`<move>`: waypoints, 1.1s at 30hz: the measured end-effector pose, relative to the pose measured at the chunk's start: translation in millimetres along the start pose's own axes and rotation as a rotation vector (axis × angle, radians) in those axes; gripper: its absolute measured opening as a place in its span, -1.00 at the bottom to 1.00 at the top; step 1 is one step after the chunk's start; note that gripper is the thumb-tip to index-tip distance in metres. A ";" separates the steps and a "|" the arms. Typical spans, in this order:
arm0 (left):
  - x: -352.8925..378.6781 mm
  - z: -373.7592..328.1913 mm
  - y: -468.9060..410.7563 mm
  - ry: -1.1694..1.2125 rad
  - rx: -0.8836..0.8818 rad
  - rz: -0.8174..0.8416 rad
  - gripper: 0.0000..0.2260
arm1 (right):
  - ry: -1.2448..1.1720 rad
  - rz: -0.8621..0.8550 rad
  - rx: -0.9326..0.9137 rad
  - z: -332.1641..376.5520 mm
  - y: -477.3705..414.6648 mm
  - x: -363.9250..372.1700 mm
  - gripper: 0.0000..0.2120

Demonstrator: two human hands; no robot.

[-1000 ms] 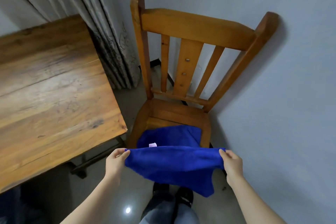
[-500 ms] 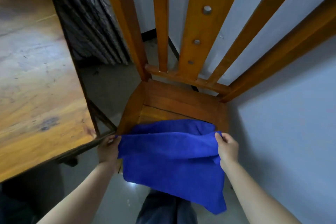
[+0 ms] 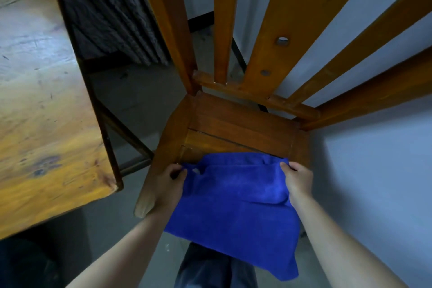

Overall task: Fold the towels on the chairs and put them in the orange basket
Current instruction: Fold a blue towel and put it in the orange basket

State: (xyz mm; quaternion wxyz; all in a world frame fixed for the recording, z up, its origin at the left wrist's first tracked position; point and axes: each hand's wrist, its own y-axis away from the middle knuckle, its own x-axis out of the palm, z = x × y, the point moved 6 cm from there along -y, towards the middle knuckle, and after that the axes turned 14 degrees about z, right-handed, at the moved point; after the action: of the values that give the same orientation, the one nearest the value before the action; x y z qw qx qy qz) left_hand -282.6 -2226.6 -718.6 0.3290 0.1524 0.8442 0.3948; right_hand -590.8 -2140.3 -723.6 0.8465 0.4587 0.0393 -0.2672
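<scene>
Folding is the step in hand, judging by the cloth; a blue towel (image 3: 233, 208) lies on the front part of the chair (image 3: 236, 128) seat, with its lower half hanging off the front edge above the person's legs; the left hand (image 3: 168, 184) pinches the towel's upper left corner and the right hand (image 3: 299, 180) pinches the upper right corner likewise; the hands are well apart, one at each side of the seat, holding a raised edge just in front of a further edge that lies flat on the wood. It looks like a first fold in half, not yet set down; the next move calls for laying the held edge even with the far one, smoothing the layers, then folding across; the hanging part may drag the towel off the seat if the grip goes slack. The basket is not in view; a desk (image 3: 46, 124) stands just left of the chair, a curtain (image 3: 105, 18) beyond it.
</scene>
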 end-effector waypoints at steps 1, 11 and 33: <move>4.3 -6.3 7.2 -0.049 0.063 -0.001 -0.95 | 0.016 -0.002 -0.001 1.3 0.3 1.3 -0.75; 28.1 6.6 21.6 -0.056 0.126 0.109 -0.87 | -0.005 -0.021 -0.004 0.0 5.2 4.7 -0.76; -31.4 -6.0 63.5 0.237 0.130 -0.192 -0.88 | -0.161 -0.118 -0.029 -5.1 33.9 -55.8 -0.74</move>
State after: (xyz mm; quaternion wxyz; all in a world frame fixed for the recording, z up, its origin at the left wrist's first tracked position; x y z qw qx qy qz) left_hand -263.6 -2205.4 -653.5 0.2530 0.0444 0.9114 0.3215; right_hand -621.0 -2098.2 -683.6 0.8362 0.4206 0.0019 -0.3519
